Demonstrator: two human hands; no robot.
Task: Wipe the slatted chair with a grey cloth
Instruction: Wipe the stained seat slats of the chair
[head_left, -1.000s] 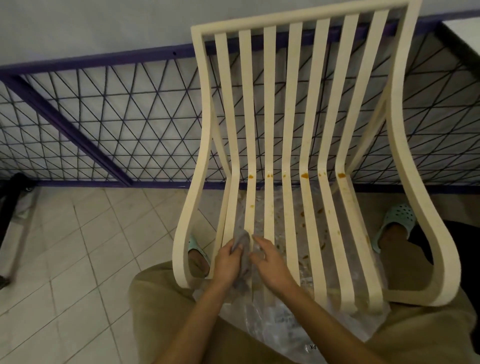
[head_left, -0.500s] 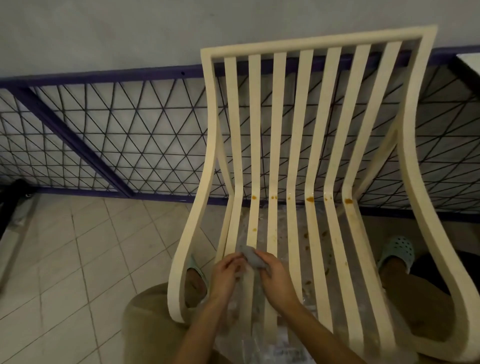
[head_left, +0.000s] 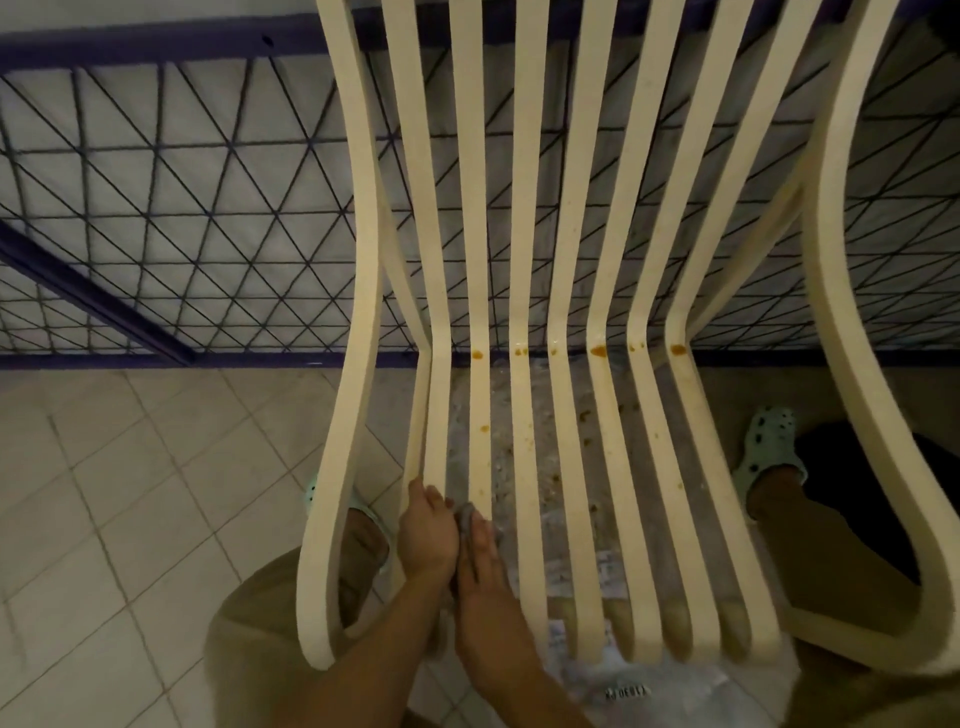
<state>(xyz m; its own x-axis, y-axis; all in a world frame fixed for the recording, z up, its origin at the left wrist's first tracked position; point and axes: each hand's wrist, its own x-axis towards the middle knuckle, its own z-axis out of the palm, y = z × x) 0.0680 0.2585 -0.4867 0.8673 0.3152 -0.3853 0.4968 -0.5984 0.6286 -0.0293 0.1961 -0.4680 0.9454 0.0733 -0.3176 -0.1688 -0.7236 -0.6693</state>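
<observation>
Presently, the grey cloth lies on a seat slat of the slatted chair, at about six o'clock in view. The right hand presses it with fingers nearly straight. The left hand touches the cloth at its nine o'clock with fingers curled; whether it grips cannot be told. Orange stains mark the seat bend at the cloth's one o'clock.

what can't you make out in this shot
All in the head view:
- Grey cloth: mostly covered by the left hand and right hand, so it is unclear which hand grips it.
- Cream slatted chair: the top of the backrest is cut off by the upper edge.
- Printed label on the clear plastic sheet under the seat: too blurred to read.
</observation>
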